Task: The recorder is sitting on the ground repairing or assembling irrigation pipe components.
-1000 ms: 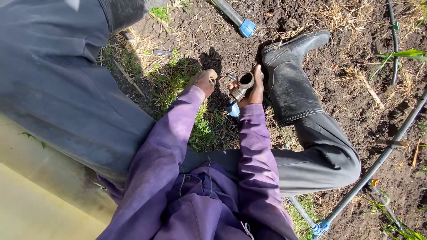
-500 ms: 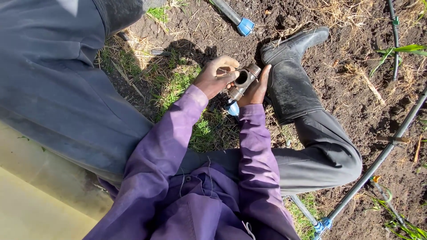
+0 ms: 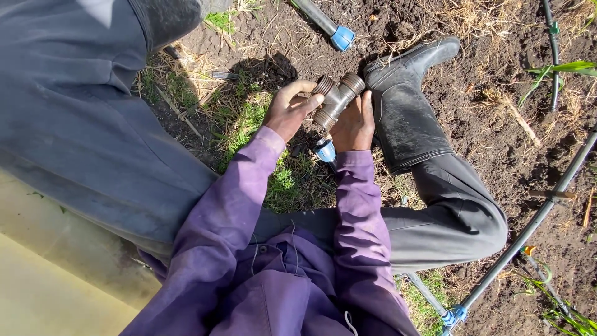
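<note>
Brown threaded tee-shaped pipe fitting (image 3: 336,99) sits at upper centre of the frame, gripped between both hands. Right hand (image 3: 353,124) cups it from below, fingers curled round; left hand (image 3: 289,109) pinches its left end. Just below lies a blue pipe coupling (image 3: 324,151); beyond, a black rubber boot (image 3: 407,99) and dark soil (image 3: 497,62).

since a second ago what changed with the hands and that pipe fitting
The left hand came across and took hold of the brown pipe fitting, which the right hand turned from open end up onto its side. The black boot and the blue-capped pipe stayed put.
</note>
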